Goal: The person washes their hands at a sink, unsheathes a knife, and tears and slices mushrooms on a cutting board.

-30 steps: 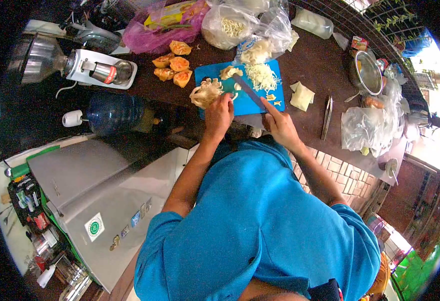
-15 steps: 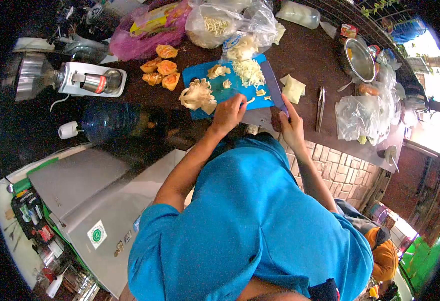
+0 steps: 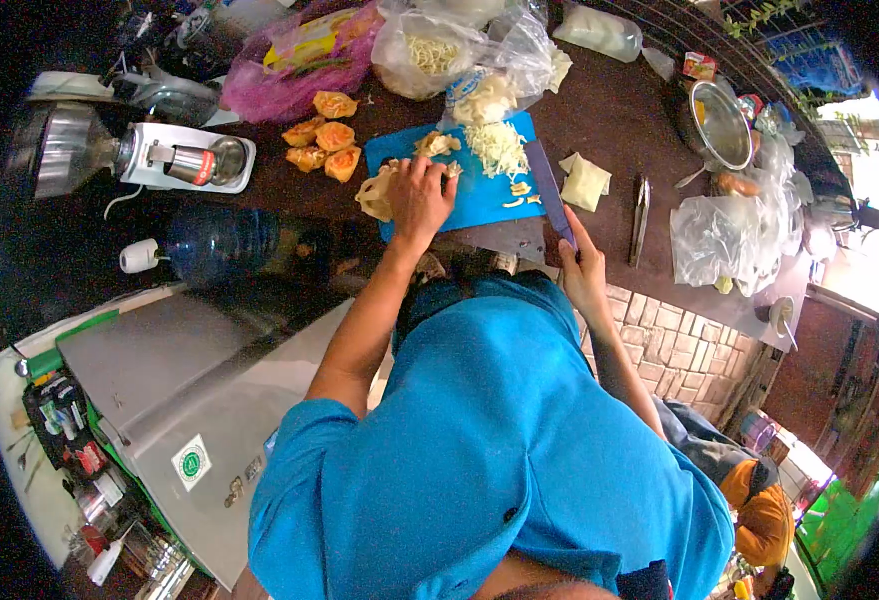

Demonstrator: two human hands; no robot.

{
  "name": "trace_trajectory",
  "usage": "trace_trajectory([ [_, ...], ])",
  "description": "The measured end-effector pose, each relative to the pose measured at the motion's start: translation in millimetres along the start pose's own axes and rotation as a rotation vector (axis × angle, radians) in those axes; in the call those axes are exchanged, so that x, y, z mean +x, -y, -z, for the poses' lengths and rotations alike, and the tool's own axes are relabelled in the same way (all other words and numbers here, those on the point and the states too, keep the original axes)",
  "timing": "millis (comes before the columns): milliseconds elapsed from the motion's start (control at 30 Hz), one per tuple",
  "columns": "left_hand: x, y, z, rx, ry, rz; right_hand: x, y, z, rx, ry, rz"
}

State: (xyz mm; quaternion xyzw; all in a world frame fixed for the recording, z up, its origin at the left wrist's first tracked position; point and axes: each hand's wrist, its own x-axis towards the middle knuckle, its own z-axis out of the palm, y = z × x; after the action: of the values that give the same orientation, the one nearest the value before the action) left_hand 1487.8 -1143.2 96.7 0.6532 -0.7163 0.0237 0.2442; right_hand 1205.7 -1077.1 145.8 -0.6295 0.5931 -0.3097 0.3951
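Observation:
A blue cutting board [image 3: 479, 208] lies near the table's front edge. My left hand [image 3: 422, 200] is over its left part, on the pale mushroom cluster [image 3: 374, 196]; the fingertips are bent down and what they grip, if anything, is hidden. My right hand [image 3: 583, 262] is closed round the handle of a purple knife [image 3: 547, 185], whose blade lies along the board's right edge, pointing away from me. Shredded white pieces [image 3: 497, 148] are heaped at the board's back right, with small strips [image 3: 520, 189] in front of them. A mushroom piece [image 3: 437, 144] sits at the back.
Several filled orange pieces [image 3: 334, 136] stand left of the board. Plastic bags [image 3: 429, 50] lie behind it. To the right are a folded yellowish wrapper [image 3: 584, 183], tongs [image 3: 640, 220], a metal bowl [image 3: 721, 125] and a clear bag [image 3: 719, 240]. A person in orange [image 3: 764, 515] is at lower right.
My left hand has moved left from the board's front middle onto the mushroom cluster. The knife has swung from the board's middle to its right edge. More strips show at the front right.

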Motion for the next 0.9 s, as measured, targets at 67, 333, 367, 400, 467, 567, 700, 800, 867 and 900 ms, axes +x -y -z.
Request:
trace_trajectory([
  [67,-0.8,3.1,-1.3,-0.011,0.013,-0.025,0.4,4.6,0.9,0.001,0.044,-0.057],
  [333,15.8,15.4,7.7,-0.116,0.025,0.04,6.7,6.5,-0.2,0.019,0.048,-0.034],
  [367,20.2,20.9,7.5,-0.228,0.011,0.084,7.0,4.2,-1.6,0.034,0.022,0.021],
  [400,26.2,26.0,9.0,-0.341,-0.005,0.127,7.0,3.4,-2.5,0.036,0.023,0.023],
  [467,37.2,37.3,13.9,-0.361,0.026,0.109,7.3,2.8,-3.3,0.016,0.039,0.016],
  [567,51.4,49.9,18.4,-0.219,0.02,0.04,8.1,4.0,-3.9,-0.024,0.082,-0.057],
  [700,56.6,69.5,2.0,-0.165,-0.017,-0.016,8.5,6.0,-6.0,0.014,0.056,-0.01],
  [800,53.3,67.0,4.6,-0.163,0.033,0.006,9.2,9.2,-4.9,0.015,0.072,-0.048],
  [867,48.3,64.4,8.8,-0.152,0.179,-0.029,9.3,4.2,-7.6,0.041,0.016,0.062],
  [900,48.2,61.4,14.2,-0.152,0.179,-0.03,9.3,6.9,-6.3,0.04,0.016,0.061],
])
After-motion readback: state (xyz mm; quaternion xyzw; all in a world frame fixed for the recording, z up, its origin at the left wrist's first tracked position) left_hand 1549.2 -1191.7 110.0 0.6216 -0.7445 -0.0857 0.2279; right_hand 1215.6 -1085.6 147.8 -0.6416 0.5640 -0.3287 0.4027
